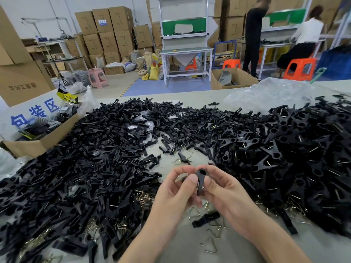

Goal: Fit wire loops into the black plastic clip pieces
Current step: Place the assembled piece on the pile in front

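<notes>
- Shows one black clip piece (201,178) at near centre, raised above the table (330,251) and held between both hands, with the round hole at its upper end turned toward the camera.
- Shows a glint of metal wire (202,186) at the lower part of that piece, between the two thumbs; cannot tell how far in the wire sits.
- Left hand (175,188): fingers curled, thumb and forefinger pinching the left side of the piece.
- Right hand (225,188): fingers curled likewise, thumb pressing the right side of the piece, remaining fingers behind it.
- Just nearer than the hands, on bare table: loose wire loops (194,212), triangular and scattered, with a single clip piece (206,218) lying flat among them.
- To the left: a broad left pile (85,158) of black clip pieces, with more wire showing along its near edge.
- To the right: a right pile (284,149) of black pieces, many with a bright wire visible on them.
- Far left: an open cardboard box (38,145) of packed goods, touching the edge of the left pile.
- Far right: a crumpled clear plastic bag (266,93) on the table beyond the right pile.
- Beyond the table: stacked cartons (108,35), a white workbench (186,50), a pink stool (96,76), orange stools (300,68) and two persons (252,38) at benches.
</notes>
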Demonstrator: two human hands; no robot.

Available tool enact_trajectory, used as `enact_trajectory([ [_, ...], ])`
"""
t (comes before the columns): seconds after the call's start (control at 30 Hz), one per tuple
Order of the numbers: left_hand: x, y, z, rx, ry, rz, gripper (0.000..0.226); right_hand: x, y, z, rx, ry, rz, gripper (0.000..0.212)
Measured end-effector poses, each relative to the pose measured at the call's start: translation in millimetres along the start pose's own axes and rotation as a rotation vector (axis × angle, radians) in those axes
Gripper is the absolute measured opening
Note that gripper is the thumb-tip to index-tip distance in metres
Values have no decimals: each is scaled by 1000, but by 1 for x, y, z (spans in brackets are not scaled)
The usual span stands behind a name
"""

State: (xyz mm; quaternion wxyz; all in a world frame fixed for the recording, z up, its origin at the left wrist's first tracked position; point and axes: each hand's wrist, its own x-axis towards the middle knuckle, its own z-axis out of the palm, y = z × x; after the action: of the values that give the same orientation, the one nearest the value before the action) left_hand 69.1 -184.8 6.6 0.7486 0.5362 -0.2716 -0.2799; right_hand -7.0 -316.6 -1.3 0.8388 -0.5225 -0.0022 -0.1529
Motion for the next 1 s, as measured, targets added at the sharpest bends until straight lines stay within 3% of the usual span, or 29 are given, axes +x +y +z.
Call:
enact_trajectory([
  [0.07, -2, -4, 5, 8, -32, -25, 34, -3, 0, 3, -110, -35, 30, 45],
  [0.17, -5, -6, 5, 86, -67, -61, 40, -6, -1, 7, -233, -47, 53, 36],
  [0.3, -7, -9, -1, 189, -119, -120, 79, -9, -1, 11, -302, -25, 15, 31],
  [0.37, -7, -11, -5, 238, -89, -151, 87, -12, 2, 14, -386, -32, -14, 29],
  [0.67, -3, -4, -7, 375, -1, -191, 67, -14, -3, 15, -440, -106, 10, 32],
  [0.8, -2, -7, -10, 398, 7, -190, 78, -14, -4, 15, -459, -152, 32, 39],
  [1.0, -5, -9, -16, 369, -119, -253, 80, -14, -8, 6, -481, -191, 45, 37],
])
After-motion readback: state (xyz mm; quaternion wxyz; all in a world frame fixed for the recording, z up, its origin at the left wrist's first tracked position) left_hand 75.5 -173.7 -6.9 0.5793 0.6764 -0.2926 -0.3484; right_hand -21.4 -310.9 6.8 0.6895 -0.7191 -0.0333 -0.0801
